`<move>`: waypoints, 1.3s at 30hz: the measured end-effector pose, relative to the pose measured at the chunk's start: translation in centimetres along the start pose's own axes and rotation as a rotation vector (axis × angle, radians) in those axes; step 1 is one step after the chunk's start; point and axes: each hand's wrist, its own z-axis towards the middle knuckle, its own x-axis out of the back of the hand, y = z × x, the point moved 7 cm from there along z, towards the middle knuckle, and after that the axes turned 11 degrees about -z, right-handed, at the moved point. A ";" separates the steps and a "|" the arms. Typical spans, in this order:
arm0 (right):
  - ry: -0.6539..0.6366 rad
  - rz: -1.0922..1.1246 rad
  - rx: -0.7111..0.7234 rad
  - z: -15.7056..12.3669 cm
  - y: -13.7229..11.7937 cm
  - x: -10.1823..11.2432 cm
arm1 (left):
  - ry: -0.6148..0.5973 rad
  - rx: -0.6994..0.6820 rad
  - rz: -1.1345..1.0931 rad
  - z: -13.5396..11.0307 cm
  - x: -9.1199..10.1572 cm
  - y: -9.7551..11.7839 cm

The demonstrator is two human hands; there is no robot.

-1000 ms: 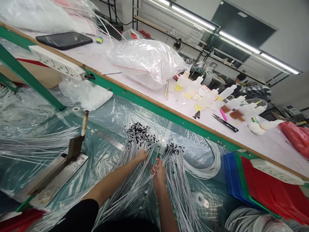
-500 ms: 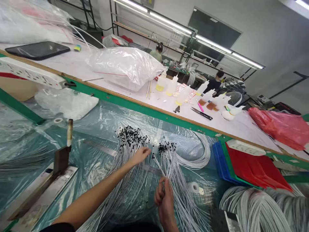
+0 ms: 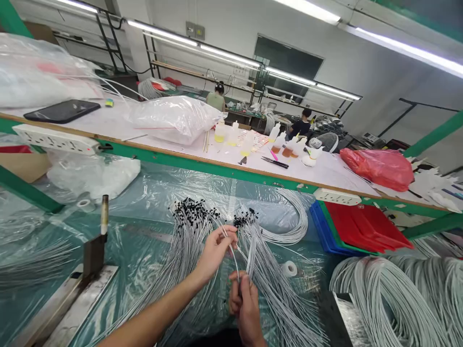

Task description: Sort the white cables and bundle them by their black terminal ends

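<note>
I see the left hand [image 3: 213,250] raised over the plastic-covered desk [image 3: 152,193], fingertips pinching a single thin white wire [image 3: 233,258] pulled out from between the two fanned bundles. The right hand [image 3: 246,306] sits nearer, fist closed round the same wire's lower run together with what looks like a few more strands; the exact count is hidden by the fingers. So both grips are clenched on wire, none released. The left bundle of black-tipped wires [image 3: 188,226] lies just left of the left hand, the right bundle [image 3: 260,260] just right of it, both flat on the sheet, tips pointing far. My read on handling: the strands are light, springy and thin, they bow under their own weight, tangle easily with neighbours and slide on the plastic, so pinch one close behind the black tip and support it lower down. A tape roll [image 3: 288,268] sits right of the bundles, a lever cutter [image 3: 94,250] near left, coiled white cable [image 3: 383,299] near right. Squeeze bottles [image 3: 278,142] and scissors [image 3: 275,162] are on the far upper shelf.
</note>
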 end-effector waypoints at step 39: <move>-0.084 -0.053 0.202 -2.4 -1.3 -0.2 | -0.120 -0.199 0.082 -3.8 -3.5 4.6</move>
